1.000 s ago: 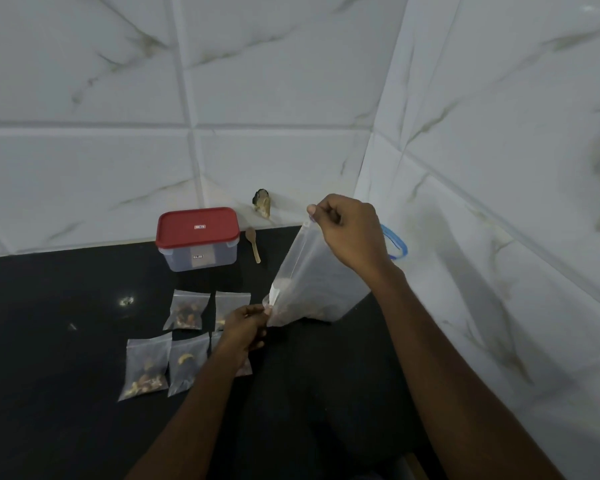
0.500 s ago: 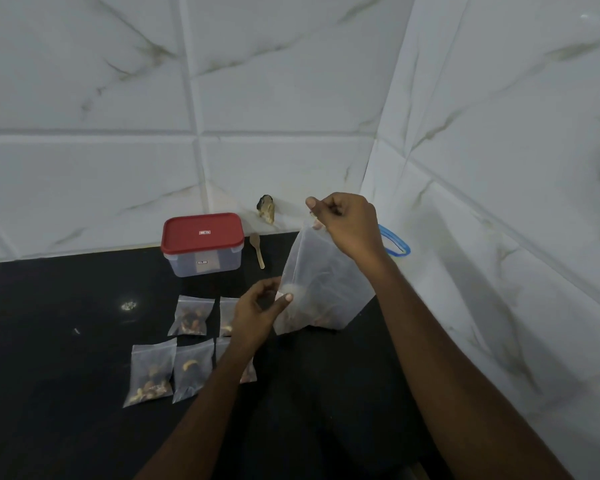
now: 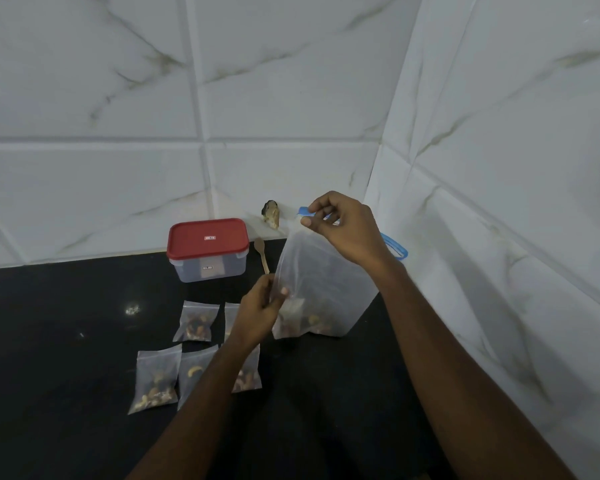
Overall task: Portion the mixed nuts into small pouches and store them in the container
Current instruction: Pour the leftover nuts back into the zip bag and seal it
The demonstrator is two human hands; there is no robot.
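Note:
A large clear zip bag (image 3: 321, 285) with a blue seal strip stands upright on the black counter (image 3: 66, 341), a small heap of mixed nuts at its bottom. My right hand (image 3: 343, 230) pinches its top edge near the blue strip. My left hand (image 3: 258, 315) pinches the bag's left side lower down. Several small filled pouches (image 3: 196, 322) lie flat to the left, some partly under my left forearm. The clear container with a red lid (image 3: 208, 249) sits closed near the back wall.
A small wooden spoon (image 3: 261, 254) lies between the container and the bag. A dark chipped spot (image 3: 271, 213) marks the wall base. Marble-tiled walls meet in a corner just behind and right of the bag.
The bag came down from a tilt to stand upright on the counter. My right hand shifted along its top to the blue strip, and my left hand moved up onto the bag's side.

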